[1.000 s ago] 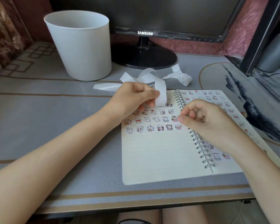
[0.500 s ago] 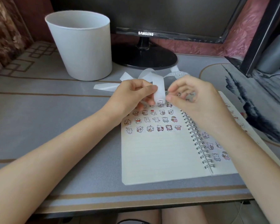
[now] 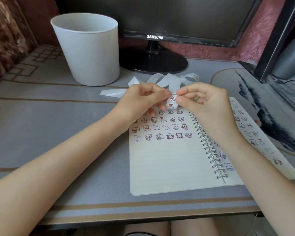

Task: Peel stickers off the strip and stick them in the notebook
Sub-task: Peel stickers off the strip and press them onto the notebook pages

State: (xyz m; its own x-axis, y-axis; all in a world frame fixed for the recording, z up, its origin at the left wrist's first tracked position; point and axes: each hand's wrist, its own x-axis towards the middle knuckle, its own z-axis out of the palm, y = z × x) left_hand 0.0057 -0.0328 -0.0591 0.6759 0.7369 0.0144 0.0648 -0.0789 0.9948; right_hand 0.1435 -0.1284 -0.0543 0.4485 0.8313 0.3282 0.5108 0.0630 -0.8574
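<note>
**Presently: sticker pinched at the strip's end, peel not confirmed**

Your right hand [image 3: 206, 101] has its fingertips [image 3: 178, 99] closed in a fine pinch on a small sticker [image 3: 174, 97] at the end of the strip [image 3: 172, 82]. Your left hand [image 3: 141, 99] pinches the strip just beside it, from the opposite edge. The remaining fingers of both hands are loosely curled. Whether the sticker's edge has lifted cannot be told, since the pinch hides it.

Handling, as judged: the sticker is tiny, near weightless, limp, and tacky on one face. Take it by the very edge only, or it may fold on itself or cling to your finger. The strip looks thin, glossy and slippery. Grip it close to the sticker so it does not bend away as you pull. Behind your hands its free length lies in loose loops on the table [image 3: 58, 125].

The notebook [image 3: 169, 167] lies open and flat directly beneath. Its left page carries rows of placed stickers [image 3: 163, 127] across the upper part, with bare lined paper below. A white bin [image 3: 89, 51] and a monitor [image 3: 160, 14] stand behind.
</note>
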